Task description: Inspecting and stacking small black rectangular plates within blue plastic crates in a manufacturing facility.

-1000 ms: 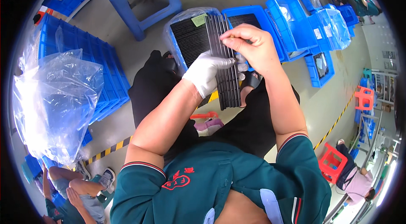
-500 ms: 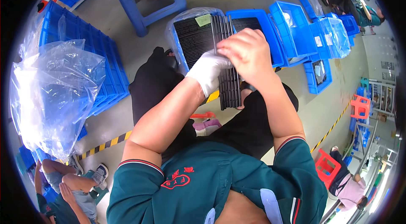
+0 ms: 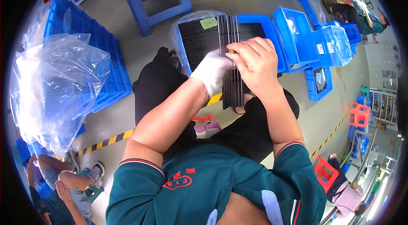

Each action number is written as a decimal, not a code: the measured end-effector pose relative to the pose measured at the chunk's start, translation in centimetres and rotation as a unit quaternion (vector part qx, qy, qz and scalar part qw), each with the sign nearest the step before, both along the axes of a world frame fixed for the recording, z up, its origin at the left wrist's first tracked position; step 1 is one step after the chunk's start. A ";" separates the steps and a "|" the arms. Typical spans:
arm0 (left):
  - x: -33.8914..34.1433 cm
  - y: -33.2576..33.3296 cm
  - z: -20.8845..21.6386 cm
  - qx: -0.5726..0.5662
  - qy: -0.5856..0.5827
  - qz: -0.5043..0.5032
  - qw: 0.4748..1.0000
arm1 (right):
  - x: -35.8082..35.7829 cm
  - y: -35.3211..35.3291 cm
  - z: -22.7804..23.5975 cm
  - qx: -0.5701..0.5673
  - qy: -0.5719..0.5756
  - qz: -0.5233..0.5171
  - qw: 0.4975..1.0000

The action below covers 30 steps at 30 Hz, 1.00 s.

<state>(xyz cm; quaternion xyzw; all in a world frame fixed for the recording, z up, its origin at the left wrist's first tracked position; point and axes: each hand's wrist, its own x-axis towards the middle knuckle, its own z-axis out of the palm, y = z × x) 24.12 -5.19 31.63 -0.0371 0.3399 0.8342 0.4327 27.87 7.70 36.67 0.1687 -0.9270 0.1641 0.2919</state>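
My left hand [image 3: 211, 72], in a white glove, is wrapped round a bundle of long, thin black strips [image 3: 232, 91]. They stand roughly lengthwise between my knees and the bins beyond. Bare, my right hand [image 3: 260, 67] meets the bundle's right side near its middle, thumb and forefinger pinched together. A tiny brownish tip shows at those fingertips; what it belongs to is too small to tell. Just beyond lies a plastic-lined bin of similar black strips [image 3: 196, 42] bearing a yellow-green note [image 3: 208, 23]. Beside it, a blue bin [image 3: 270, 29] holds more black strips.
Blue crates [image 3: 102, 51] are stacked at left, draped with clear plastic [image 3: 63, 85]. A blue stool [image 3: 158, 8] stands at the far side. More blue bins [image 3: 297, 46] sit at right. A seated person [image 3: 63, 182] is at lower left; others are at right.
The right hand has shifted slightly down and to the right along the bundle, its fingers now pinched more tightly. The left hand keeps its grip on the strips.
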 end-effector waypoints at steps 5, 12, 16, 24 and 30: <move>-0.1 -0.1 0.2 0.010 -0.002 0.008 1.000 | 0.1 -0.1 0.0 -0.005 0.046 -0.021 0.999; -0.1 -0.3 1.1 -0.029 0.019 0.000 0.999 | -0.4 -0.3 -0.3 -0.008 0.035 -0.021 0.999; 0.1 0.0 0.7 -0.009 0.006 -0.009 1.000 | -0.5 -0.8 -0.3 0.024 0.025 -0.031 0.999; -0.3 -0.3 1.3 -0.025 0.017 -0.005 1.000 | -1.1 0.2 -0.8 0.004 0.029 0.005 1.000; -0.7 0.3 -0.8 -0.049 0.059 0.002 0.997 | -1.0 0.6 -0.8 0.026 0.019 -0.036 0.999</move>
